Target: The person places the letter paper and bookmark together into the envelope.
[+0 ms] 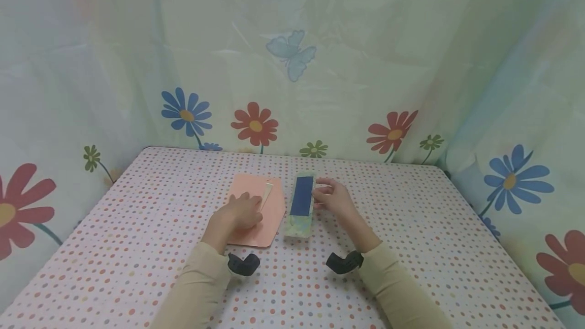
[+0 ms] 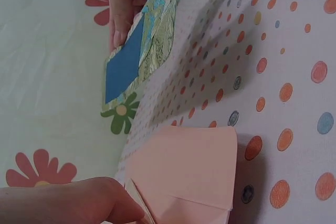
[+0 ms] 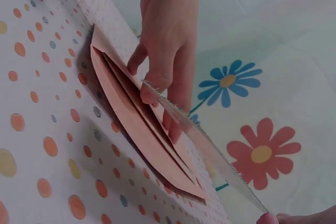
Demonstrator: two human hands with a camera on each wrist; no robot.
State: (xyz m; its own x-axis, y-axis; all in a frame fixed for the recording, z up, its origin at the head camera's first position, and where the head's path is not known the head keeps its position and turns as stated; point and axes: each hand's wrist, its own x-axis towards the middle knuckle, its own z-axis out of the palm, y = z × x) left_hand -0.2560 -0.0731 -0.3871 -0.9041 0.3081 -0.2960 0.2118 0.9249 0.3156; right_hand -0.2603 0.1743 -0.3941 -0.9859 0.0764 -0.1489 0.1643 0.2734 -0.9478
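Observation:
A pink paper envelope [image 1: 269,227] lies on the table, its slit gaping in the right wrist view, where the pink layers [image 3: 118,93] bow apart. My left hand [image 1: 238,212] is on it, thumb and fingers pinching the paper at the opening. Just right of the envelope, my right hand [image 1: 334,197] holds a flat, narrow card [image 1: 299,227] by its right edge. Mottled green and blue covers the card, with a plain dark blue rectangle [image 1: 302,194] on its face. The left wrist view shows this card [image 2: 157,35] tilted and raised above the tabletop.
A white cloth with coloured dots covers the table [image 1: 137,248]. Behind and beside it hang curtains [image 1: 347,65] printed with flowers and a butterfly. Black wrist mounts [image 1: 244,264] sit at both of my cuffs.

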